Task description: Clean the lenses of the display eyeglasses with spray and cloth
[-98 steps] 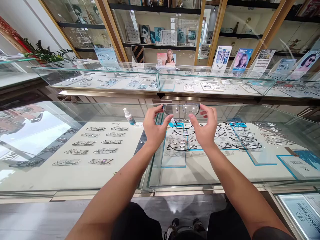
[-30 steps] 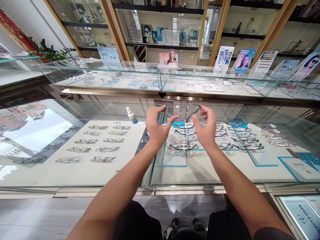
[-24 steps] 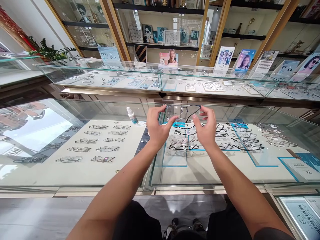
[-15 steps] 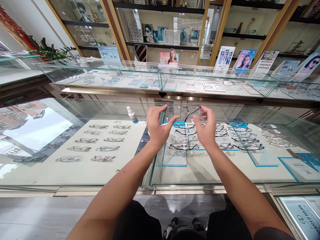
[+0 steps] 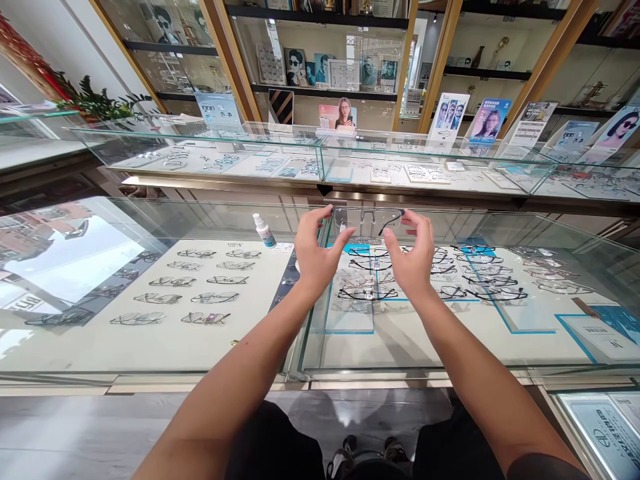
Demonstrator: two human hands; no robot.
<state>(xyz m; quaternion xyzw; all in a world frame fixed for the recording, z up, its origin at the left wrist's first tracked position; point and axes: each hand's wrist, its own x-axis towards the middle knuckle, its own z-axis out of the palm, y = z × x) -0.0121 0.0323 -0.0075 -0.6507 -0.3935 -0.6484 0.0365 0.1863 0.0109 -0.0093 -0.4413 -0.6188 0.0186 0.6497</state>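
A pair of dark-rimmed glasses (image 5: pixel 369 217) is held up above the glass display counter, lenses side by side. My left hand (image 5: pixel 319 252) grips the left end of the frame between thumb and fingers. At the right end, my right hand (image 5: pixel 414 253) pinches the frame in the same way. Below my hands, rows of dark glasses (image 5: pixel 367 293) lie in the case on white and blue-edged boards. A white spray bottle (image 5: pixel 265 231) with a blue label stands to the left of my left hand.
More glasses (image 5: pixel 215 297) lie in rows in the left case. Behind runs a second glass counter (image 5: pixel 320 160) with standing cards (image 5: pixel 449 117) on top. Shelves (image 5: pixel 320 93) rise at the back, and a green plant (image 5: pixel 103 100) is at the far left.
The glasses have tilted slightly in my hands, and their temples show less below the lenses. Both hands keep nearly the same place, the right one a touch further right.
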